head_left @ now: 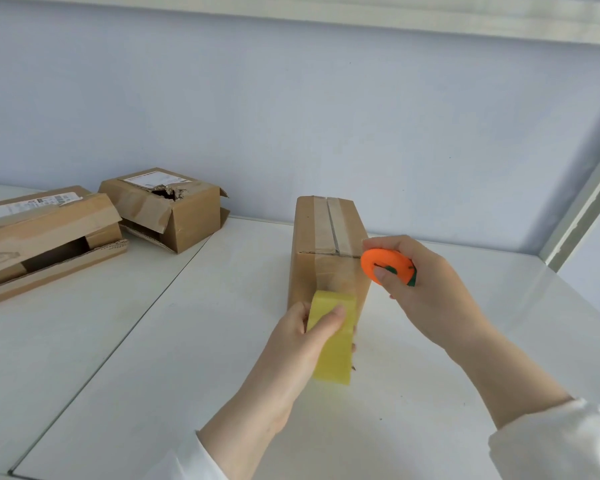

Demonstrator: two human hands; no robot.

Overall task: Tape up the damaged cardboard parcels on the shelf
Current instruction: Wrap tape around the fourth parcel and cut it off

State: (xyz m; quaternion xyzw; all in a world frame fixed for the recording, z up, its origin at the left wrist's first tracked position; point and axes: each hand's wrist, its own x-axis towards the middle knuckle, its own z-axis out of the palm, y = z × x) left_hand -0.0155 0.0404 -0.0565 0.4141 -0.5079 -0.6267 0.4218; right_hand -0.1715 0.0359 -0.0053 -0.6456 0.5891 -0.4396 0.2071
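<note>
While the left grip (pixel 291 341) clutches the tape roll (pixel 335 355) against the twelve-o'clock parcel (pixel 323 230) and the right grip (pixel 430 289) holds a cutter (pixel 381 259), a torn parcel (pixel 187 216) and a gaping parcel (pixel 49 226) at ten o'clock await taping.

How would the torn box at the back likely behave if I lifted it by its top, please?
The torn box would probably buckle rather than stay stiff: its top has a ragged hole and creases. A side flap hangs open, so anything inside might slip out. Its weight cannot be judged here.
</note>
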